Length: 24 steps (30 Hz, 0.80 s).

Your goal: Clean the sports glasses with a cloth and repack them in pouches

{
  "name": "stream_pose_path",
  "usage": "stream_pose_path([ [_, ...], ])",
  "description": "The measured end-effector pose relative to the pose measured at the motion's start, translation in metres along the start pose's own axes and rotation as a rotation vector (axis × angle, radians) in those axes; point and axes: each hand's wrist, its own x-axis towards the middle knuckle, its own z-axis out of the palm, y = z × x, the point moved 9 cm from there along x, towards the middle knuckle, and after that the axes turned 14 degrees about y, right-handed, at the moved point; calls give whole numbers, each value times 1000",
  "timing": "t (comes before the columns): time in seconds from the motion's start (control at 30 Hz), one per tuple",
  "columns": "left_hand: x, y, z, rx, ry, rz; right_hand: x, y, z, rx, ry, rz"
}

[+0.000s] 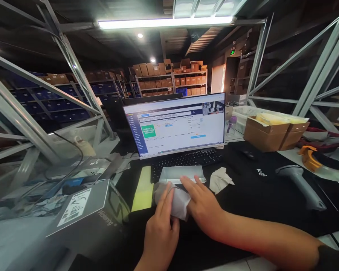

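Observation:
A grey plastic bag, wrinkled and folded around something hidden, is between my hands just in front of the keyboard. My left hand has its fingers along the bag's left side and top, with the thumb bent against the near side. Across the right part of the bag lies my right hand, its fingers stretched forward to the edge of a pale grey, box-shaped piece. That piece sits directly beyond the bag, partly over the keyboard; whether they are joined, I cannot tell.
Behind stand a keyboard and a lit monitor. A dark printed box is at left, beside a yellow-green strip. Rightward lie crumpled paper, a mouse, a barcode scanner, an orange tape dispenser and cartons.

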Motion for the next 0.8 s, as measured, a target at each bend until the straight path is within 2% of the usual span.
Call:
stream_pose_path([
  [0.07, -3, 4, 3, -37, -26, 8, -3, 0, 16, 77, -76, 61],
  [0.23, -12, 17, 8, -149, -79, 55, -19, 22, 54, 481, -333, 413],
  [0.33, -21, 38, 8, -231, -144, 198, -29, 29, 61, 662, -501, 481],
  [0.4, -24, 45, 3, -213, -111, 214, -33, 39, 59, 626, -533, 495],
  [0.47, -25, 34, -5, -161, -22, 56, -36, 51, 53, 523, -509, 497],
  [0.53, -33, 13, -10, -175, 39, -220, -39, 62, 46, 439, -485, 529],
  [0.63, -56, -13, -5, -300, -15, -586, -42, 70, 39, 405, -491, 586],
  [0.73, -71, -18, 2, -340, -168, -726, -43, 69, 38, 292, -595, 556],
  [0.8, -70, -10, 2, -354, -256, -694, -43, 64, 38, 102, -695, 469],
])
